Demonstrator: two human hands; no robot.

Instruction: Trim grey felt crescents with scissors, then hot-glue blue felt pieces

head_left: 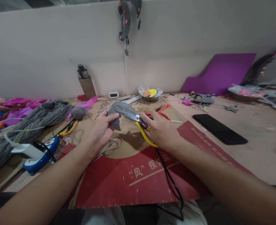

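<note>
My left hand (pixel 105 125) pinches a piece of grey ribbed fabric (pixel 115 122) above the cardboard. Scissors (pixel 130 115) with metal blades lie against that fabric, their tips at its upper part. Around the scissors' handles my right hand (pixel 160 129) is closed; a yellow handle loop (pixel 147 139) shows beneath it. An orange-red handle (pixel 162 115) is visible just behind the fingers, and I cannot make out which tool it belongs to. Loose grey yarn (pixel 111 147) lies below my left hand.
Red and brown cardboard (pixel 109 187) covers the table's middle. Grey yarn (pixel 46 115), a yellow cutter (pixel 69 127) and a blue power strip (pixel 42 156) lie left. A black phone (pixel 218 128) lies right. Behind are a bottle (pixel 87 86), small clock (pixel 113 94) and bowl (pixel 150 97).
</note>
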